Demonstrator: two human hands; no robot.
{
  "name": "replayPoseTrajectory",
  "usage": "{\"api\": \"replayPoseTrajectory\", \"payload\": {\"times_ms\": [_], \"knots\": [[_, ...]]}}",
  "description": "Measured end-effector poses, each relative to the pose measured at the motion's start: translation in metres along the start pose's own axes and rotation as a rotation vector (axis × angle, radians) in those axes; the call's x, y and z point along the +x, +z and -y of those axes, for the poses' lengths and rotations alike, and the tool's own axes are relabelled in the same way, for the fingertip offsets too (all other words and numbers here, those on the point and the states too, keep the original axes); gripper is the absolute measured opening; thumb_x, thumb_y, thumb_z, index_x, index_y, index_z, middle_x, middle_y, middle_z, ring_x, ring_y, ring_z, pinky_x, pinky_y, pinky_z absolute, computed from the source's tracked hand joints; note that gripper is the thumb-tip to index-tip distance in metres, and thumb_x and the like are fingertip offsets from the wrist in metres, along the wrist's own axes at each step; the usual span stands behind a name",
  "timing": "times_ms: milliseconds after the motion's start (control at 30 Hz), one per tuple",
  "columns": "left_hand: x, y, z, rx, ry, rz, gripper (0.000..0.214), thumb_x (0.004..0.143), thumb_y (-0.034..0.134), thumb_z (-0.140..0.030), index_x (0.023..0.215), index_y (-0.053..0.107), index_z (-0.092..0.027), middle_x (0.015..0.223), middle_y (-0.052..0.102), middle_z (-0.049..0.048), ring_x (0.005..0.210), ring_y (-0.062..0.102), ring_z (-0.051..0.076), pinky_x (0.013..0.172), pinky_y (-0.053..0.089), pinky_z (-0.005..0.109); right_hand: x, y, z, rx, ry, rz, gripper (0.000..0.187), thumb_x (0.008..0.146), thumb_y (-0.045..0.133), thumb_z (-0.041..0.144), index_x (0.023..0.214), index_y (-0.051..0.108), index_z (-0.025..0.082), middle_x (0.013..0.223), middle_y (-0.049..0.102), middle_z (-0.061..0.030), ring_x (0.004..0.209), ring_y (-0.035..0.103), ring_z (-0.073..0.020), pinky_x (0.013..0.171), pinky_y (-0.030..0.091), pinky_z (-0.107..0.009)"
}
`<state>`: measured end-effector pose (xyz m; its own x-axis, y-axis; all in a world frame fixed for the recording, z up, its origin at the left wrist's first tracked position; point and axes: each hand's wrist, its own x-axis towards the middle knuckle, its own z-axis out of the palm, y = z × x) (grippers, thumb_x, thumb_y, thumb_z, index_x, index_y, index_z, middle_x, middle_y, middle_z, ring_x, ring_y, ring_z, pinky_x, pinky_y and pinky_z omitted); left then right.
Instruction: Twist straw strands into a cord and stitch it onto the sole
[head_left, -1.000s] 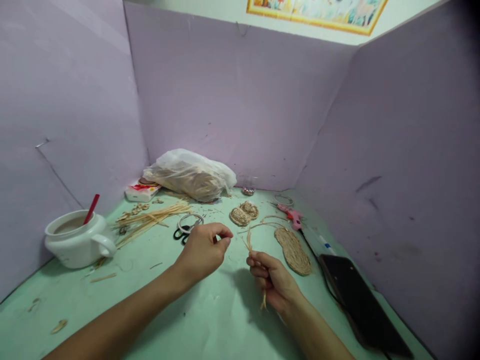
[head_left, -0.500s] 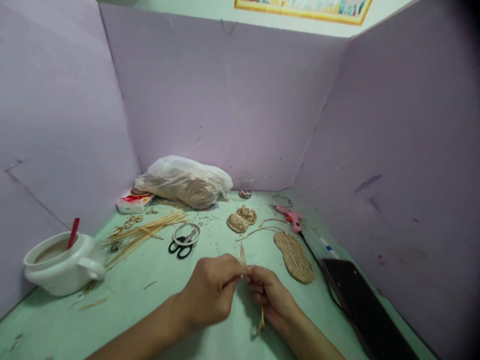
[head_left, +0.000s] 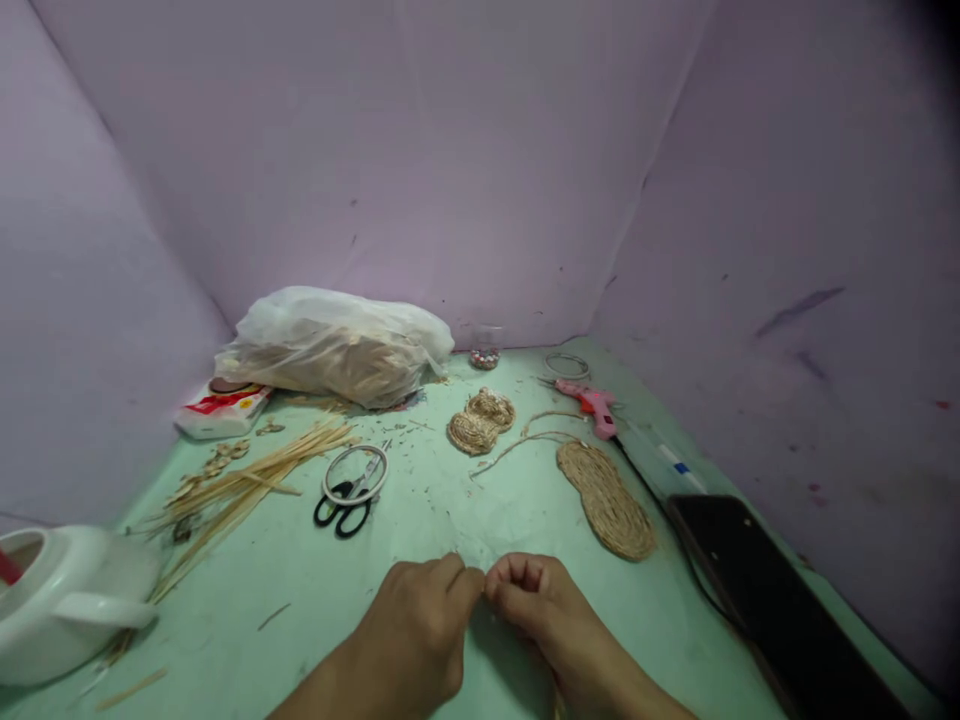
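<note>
Above the near part of the green tabletop [head_left: 420, 510], both hands work tip to tip on a thin straw strand [head_left: 559, 703]. The right hand [head_left: 544, 608] is closed: its curled fingers grip the strand, whose loose end shows below the palm at the bottom edge of the view. The left hand [head_left: 420, 622] is likewise closed, thumb and forefinger drawn to a pinch that meets the right fingertips. The knuckles hide the length between them, so the left grip on the strand is a likely reading rather than a certain one.

Good handling appears to call for the following. Pinch with the pads, not the nails; straw this thin probably splits along the grain. Hold the two pinch points close together (a short span is easier to control than a long one). Apply even, moderate tension, using the right hand as the anchor. Advance in small increments and check for fraying at each one. Leave the trailing end free beneath the right palm.

Work clear of the scissors [head_left: 358, 492] and the overlapping metal ring [head_left: 325, 483] on the left. The woven piece [head_left: 606, 500], right of the hands, lies apart from the fingers.
</note>
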<state>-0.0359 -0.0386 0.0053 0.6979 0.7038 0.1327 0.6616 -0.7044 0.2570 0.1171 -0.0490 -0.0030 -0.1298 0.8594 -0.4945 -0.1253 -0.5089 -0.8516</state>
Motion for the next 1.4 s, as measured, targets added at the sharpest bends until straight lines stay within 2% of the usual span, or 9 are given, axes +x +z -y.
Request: {"api": "replayPoseTrajectory", "payload": {"times_ms": [233, 400, 567, 733, 967, 1033, 1200, 1267, 1400], "knots": [[-0.009, 0.004, -0.004, 0.125, 0.058, -0.132, 0.012, 0.064, 0.043, -0.009, 0.07, 0.046, -0.019, 0.062, 0.052, 0.0016, 0.053, 0.046, 0.015, 0.046, 0.033, 0.026, 0.005, -0.003, -0.01, -0.117, -0.103, 0.096, 0.024, 0.054, 0.066, 0.033, 0.053, 0.052, 0.013, 0.045, 0.037, 0.0061, 0.046, 0.026, -0.0057, 0.044, 0.018, -0.02], [-0.008, 0.004, -0.004, 0.13, 0.081, -0.222, 0.011, 0.061, 0.044, -0.009, 0.066, 0.045, -0.018, 0.057, 0.049, 0.0005, 0.049, 0.044, 0.014, 0.044, 0.027, 0.026, 0.002, -0.003, -0.005, -0.173, -0.137, 0.114, 0.029, 0.057, 0.063, 0.039, 0.054, 0.051, 0.013, 0.049, 0.037, 0.0043, 0.049, 0.027, -0.0069, 0.046, 0.019, -0.021], [-0.001, 0.002, 0.0, 0.03, 0.062, -0.183, 0.008, 0.065, 0.044, -0.011, 0.063, 0.048, -0.017, 0.056, 0.049, 0.0008, 0.048, 0.045, 0.013, 0.045, 0.029, 0.025, 0.001, -0.005, 0.0, -0.152, -0.13, 0.11, 0.025, 0.056, 0.065, 0.035, 0.055, 0.054, 0.012, 0.049, 0.04, 0.0036, 0.048, 0.029, -0.0069, 0.046, 0.019, -0.021], [0.003, 0.003, 0.004, -0.135, 0.039, -0.141, 0.016, 0.074, 0.04, -0.014, 0.068, 0.055, -0.016, 0.056, 0.051, 0.0011, 0.05, 0.047, 0.012, 0.048, 0.033, 0.024, 0.0, -0.007, 0.002, -0.085, -0.057, 0.095, 0.021, 0.057, 0.064, 0.031, 0.056, 0.055, 0.013, 0.047, 0.039, 0.0051, 0.044, 0.027, -0.0053, 0.042, 0.017, -0.021], [0.006, -0.009, 0.02, -0.106, 0.006, -0.15, 0.021, 0.079, 0.039, -0.014, 0.077, 0.059, -0.015, 0.062, 0.056, 0.0024, 0.056, 0.051, 0.011, 0.051, 0.037, 0.022, 0.002, -0.008, 0.001, 0.034, -0.008, 0.059, 0.021, 0.06, 0.064, 0.031, 0.057, 0.052, 0.014, 0.043, 0.035, 0.0076, 0.039, 0.023, -0.0036, 0.039, 0.013, -0.02], [0.008, -0.015, 0.026, -0.118, -0.025, -0.23, 0.02, 0.08, 0.039, -0.013, 0.081, 0.059, -0.015, 0.066, 0.058, 0.0034, 0.061, 0.054, 0.011, 0.055, 0.04, 0.021, 0.004, -0.008, 0.001, 0.08, 0.011, 0.038, 0.022, 0.06, 0.064, 0.032, 0.058, 0.051, 0.014, 0.044, 0.034, 0.008, 0.039, 0.021, -0.0033, 0.039, 0.011, -0.02], [0.011, -0.032, 0.029, -0.094, -0.264, -0.68, 0.017, 0.077, 0.044, -0.012, 0.088, 0.058, -0.015, 0.082, 0.063, 0.006, 0.077, 0.057, 0.014, 0.069, 0.044, 0.025, 0.007, -0.008, 0.002, 0.132, 0.029, -0.021, 0.021, 0.061, 0.063, 0.032, 0.062, 0.051, 0.014, 0.044, 0.032, 0.0087, 0.038, 0.018, -0.003, 0.038, 0.008, -0.021], [0.012, -0.036, 0.025, -0.075, -0.297, -0.721, 0.015, 0.076, 0.046, -0.011, 0.085, 0.058, -0.015, 0.08, 0.063, 0.0054, 0.076, 0.057, 0.014, 0.069, 0.045, 0.025, 0.007, -0.008, 0.002, 0.141, 0.025, -0.021, 0.021, 0.061, 0.062, 0.031, 0.062, 0.051, 0.014, 0.044, 0.032, 0.0088, 0.038, 0.018, -0.0031, 0.038, 0.008, -0.021], [0.012, -0.037, 0.024, -0.08, -0.259, -0.675, 0.014, 0.076, 0.047, -0.011, 0.081, 0.059, -0.015, 0.076, 0.062, 0.0039, 0.072, 0.056, 0.013, 0.066, 0.044, 0.023, 0.007, -0.009, 0.003, 0.156, 0.011, -0.02, 0.023, 0.061, 0.063, 0.033, 0.061, 0.05, 0.014, 0.044, 0.03, 0.0091, 0.039, 0.016, -0.0032, 0.038, 0.006, -0.022]]}}
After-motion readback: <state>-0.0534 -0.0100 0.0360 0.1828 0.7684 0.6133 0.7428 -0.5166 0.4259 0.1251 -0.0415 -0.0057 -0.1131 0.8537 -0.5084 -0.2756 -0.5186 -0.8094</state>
